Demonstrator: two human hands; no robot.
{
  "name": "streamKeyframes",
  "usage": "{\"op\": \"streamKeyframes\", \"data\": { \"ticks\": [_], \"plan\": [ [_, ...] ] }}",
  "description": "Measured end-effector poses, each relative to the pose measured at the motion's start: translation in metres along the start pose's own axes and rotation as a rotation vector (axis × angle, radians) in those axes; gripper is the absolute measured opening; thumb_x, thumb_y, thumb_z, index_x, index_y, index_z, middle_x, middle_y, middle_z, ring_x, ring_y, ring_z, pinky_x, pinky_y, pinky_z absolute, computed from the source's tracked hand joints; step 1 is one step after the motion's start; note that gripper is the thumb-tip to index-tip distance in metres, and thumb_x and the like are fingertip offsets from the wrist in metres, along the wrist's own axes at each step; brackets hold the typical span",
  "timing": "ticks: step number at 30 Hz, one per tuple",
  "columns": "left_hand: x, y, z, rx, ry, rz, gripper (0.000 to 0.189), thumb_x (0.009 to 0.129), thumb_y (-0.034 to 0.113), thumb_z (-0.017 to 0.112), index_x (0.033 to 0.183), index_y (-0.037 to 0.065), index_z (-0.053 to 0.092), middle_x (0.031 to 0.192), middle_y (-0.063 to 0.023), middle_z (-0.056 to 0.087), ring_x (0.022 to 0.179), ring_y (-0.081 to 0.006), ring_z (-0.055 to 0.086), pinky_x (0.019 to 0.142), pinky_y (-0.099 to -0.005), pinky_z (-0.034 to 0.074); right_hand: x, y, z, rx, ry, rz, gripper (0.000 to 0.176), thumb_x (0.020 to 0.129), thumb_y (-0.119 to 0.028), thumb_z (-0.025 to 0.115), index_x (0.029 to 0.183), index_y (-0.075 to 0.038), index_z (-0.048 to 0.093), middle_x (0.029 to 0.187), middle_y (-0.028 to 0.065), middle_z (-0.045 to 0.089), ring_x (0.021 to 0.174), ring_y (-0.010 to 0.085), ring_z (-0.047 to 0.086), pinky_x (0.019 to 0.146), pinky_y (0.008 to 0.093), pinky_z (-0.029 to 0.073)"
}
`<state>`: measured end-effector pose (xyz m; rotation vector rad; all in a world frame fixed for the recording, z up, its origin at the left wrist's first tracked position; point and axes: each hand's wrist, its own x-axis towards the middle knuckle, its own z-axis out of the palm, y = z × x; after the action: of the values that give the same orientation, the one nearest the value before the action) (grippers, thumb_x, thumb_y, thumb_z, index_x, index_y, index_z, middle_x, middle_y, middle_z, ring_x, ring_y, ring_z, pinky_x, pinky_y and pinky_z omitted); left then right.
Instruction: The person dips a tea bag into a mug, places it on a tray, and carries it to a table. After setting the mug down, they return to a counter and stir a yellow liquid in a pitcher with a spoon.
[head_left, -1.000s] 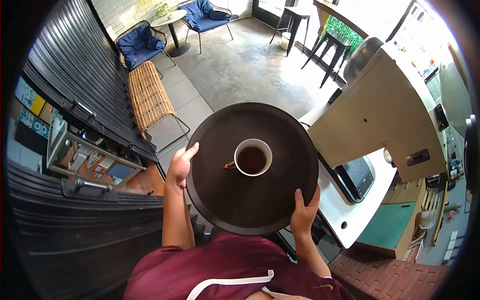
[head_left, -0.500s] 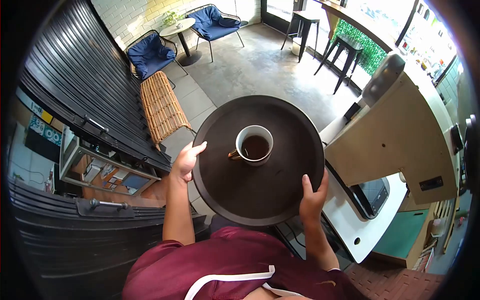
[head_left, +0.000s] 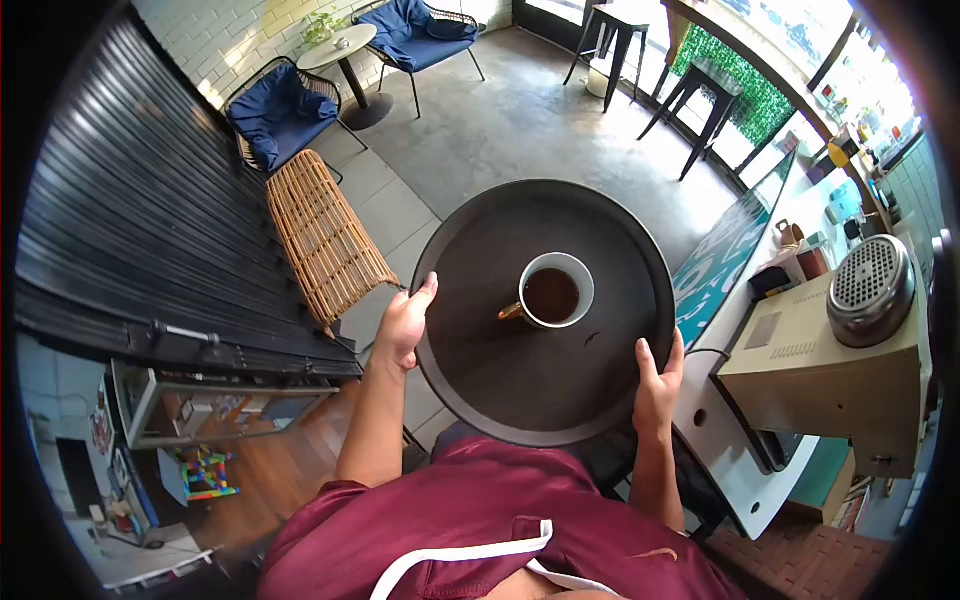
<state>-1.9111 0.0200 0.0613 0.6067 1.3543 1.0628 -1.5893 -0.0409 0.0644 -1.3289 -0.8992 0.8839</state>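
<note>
Tray [head_left: 530, 395]: Centre stage, round and dark, held out in front of the maroon shirt [head_left: 470, 500], gripped from both sides
Cup [head_left: 573, 264]: Standing upright near the middle of the tray, white, with the gold-coloured handle [head_left: 511, 312] pointing toward the tray's left side
Drink [head_left: 551, 296]: Dark brown, down inside the cup, above the tray's middle
Dark mark [head_left: 592, 339]: Small and thin, on the tray's right half, just beside the cup
Left hand [head_left: 404, 325]: Closed on the tray's left rim, thumb lying along the top edge, other fingers mostly hidden beneath
Right hand [head_left: 657, 385]: Gripping the tray's right rim, thumb up at the edge, fingers wrapped around the outside
Bench [head_left: 325, 235]: Wicker, stretching away beyond the tray's left side
Chairs [head_left: 285, 118]: Blue-cushioned, a pair, far beyond the tray and to its left, with a round table [head_left: 327, 57] between
Stools [head_left: 705, 85]: Dark-legged, well beyond the tray, off to its right
Machine [head_left: 820, 355]: Beige and boxy, right of the tray, resting on a white counter [head_left: 735, 460]
</note>
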Motion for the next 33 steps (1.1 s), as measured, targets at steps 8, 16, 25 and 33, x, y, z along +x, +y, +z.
{"op": "streamKeyframes", "data": {
  "ticks": [8,16,25,33],
  "plan": [
    [0.094,0.004,-0.039,0.02,-0.004,-0.039,0.079,0.09,0.047,0.059,0.127,-0.019,0.036,0.127,-0.0264,0.049,0.117,-0.0247,0.05,0.087,-0.035,0.048,0.046,0.002,0.055,-0.131,0.001,0.064,0.055,0.09,-0.018,0.063,0.134,0.004,0.039,0.122,0.0121,0.054,0.11,0.0183,0.054,0.096,0.0287,0.041],
    [0.137,0.057,0.011,-0.193,-0.169,-0.082,0.052,0.096,0.034,0.052,0.119,-0.012,0.049,0.114,-0.0208,0.059,0.102,-0.0235,0.061,0.083,-0.0339,0.052,0.126,0.004,0.079,-0.326,0.159,0.012,0.061,0.086,-0.021,0.068,0.135,-0.001,0.038,0.115,0.0113,0.055,0.102,0.0184,0.053,0.088,0.0314,0.043],
    [0.25,0.097,0.089,-0.296,-0.212,-0.121,0.042,0.097,0.031,0.05,0.111,-0.009,0.053,0.107,-0.0184,0.062,0.091,-0.0244,0.065,0.077,-0.0347,0.056,0.215,-0.026,0.144,-0.026,-0.236,-0.126,0.034,0.088,-0.014,0.065,0.118,-0.001,0.056,0.081,0.0031,0.061,0.067,0.0074,0.054,0.061,0.0208,0.044],
    [0.342,0.12,0.172,-0.357,-0.331,-0.106,0.049,0.099,0.033,0.047,0.114,-0.013,0.05,0.11,-0.0202,0.06,0.094,-0.026,0.064,0.08,-0.0357,0.054,0.324,-0.005,0.185,-0.21,-0.323,0.06,0.05,0.086,-0.021,0.067,0.126,0.003,0.05,0.109,0.0142,0.062,0.071,0.0136,0.064,0.068,0.0278,0.051]
  ]
}}
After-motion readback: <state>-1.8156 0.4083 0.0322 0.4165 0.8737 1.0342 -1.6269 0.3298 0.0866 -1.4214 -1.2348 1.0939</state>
